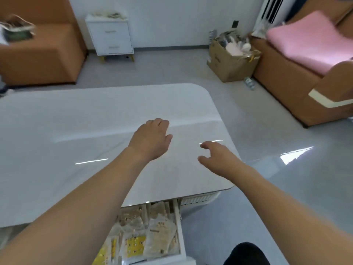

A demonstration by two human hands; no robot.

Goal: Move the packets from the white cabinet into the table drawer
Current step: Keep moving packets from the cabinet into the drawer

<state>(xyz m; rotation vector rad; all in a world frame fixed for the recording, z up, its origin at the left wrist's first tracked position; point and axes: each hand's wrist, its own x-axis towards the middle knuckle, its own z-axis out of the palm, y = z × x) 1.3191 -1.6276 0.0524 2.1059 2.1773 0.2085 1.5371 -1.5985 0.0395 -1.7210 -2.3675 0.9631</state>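
Packets (150, 238) lie in drawer (179, 226), below both empty hands.

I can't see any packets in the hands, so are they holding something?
Nothing is held. The left hand and the right hand hang empty, fingers loosely curled, above the glossy white table.

Packets (152, 240) piled in open drawer (180, 226).

Packets (152, 236) bear print, perhaps lettering, too blurred to read
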